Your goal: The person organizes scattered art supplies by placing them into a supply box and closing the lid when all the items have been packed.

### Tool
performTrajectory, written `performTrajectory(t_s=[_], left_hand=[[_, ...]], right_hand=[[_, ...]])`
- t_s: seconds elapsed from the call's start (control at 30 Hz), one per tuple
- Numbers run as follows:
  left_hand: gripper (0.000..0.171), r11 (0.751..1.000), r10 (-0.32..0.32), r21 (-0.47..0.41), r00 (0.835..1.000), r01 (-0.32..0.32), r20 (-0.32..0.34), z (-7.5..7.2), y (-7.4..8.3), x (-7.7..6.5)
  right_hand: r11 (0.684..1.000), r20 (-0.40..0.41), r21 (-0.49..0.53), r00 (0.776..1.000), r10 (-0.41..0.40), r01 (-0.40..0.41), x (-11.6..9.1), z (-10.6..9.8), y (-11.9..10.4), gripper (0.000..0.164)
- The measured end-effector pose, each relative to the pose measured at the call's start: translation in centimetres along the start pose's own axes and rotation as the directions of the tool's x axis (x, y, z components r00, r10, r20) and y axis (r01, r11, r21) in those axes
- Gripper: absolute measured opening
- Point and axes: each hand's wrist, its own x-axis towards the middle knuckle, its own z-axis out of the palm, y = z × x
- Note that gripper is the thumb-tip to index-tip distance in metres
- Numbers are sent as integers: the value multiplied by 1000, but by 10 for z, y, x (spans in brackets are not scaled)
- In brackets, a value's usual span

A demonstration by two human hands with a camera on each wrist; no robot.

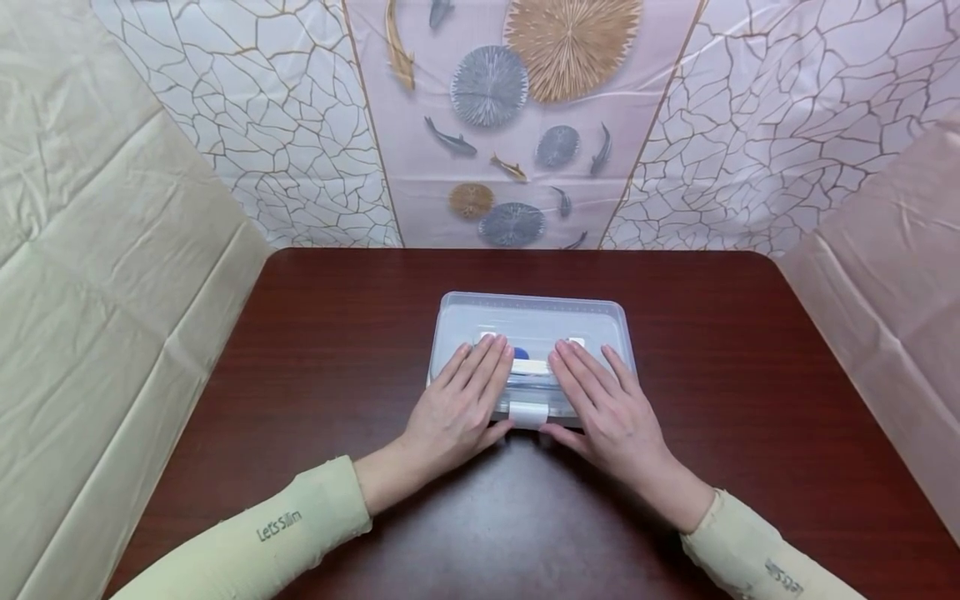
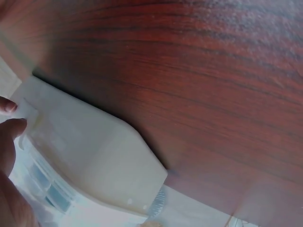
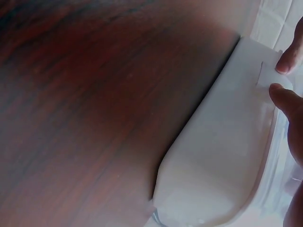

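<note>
A clear plastic storage box (image 1: 528, 307) with a lid sits on the table, a white latch (image 1: 528, 415) at the middle of its near side. My left hand (image 1: 450, 412) lies on the left half of the lid, its fingers straight. On the right half rests my right hand (image 1: 618, 417), also with extended fingers. Both thumbs reach down to either side of the latch. The wrist views show the box's pale front wall (image 2: 94, 142) and the thumb tips at the latch (image 3: 269, 78). Through the lid show a blue spot (image 1: 521, 354) and white pieces, partly hidden by the fingers.
The dark reddish wooden table (image 1: 337, 333) extends around the box on all sides. Behind it hangs a patterned curtain (image 1: 420, 183), and pale cloth walls (image 1: 112, 292) stand at the left and right. Light sleeves (image 1: 300, 525) cover both forearms.
</note>
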Motion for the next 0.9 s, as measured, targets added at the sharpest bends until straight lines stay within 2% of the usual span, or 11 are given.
performTrajectory(t_s=[0.9], left_hand=[[96, 999, -14, 39, 997, 17, -77, 9, 2, 0]], right_hand=[[1000, -14, 13, 1000, -8, 8, 3, 6, 2, 80]])
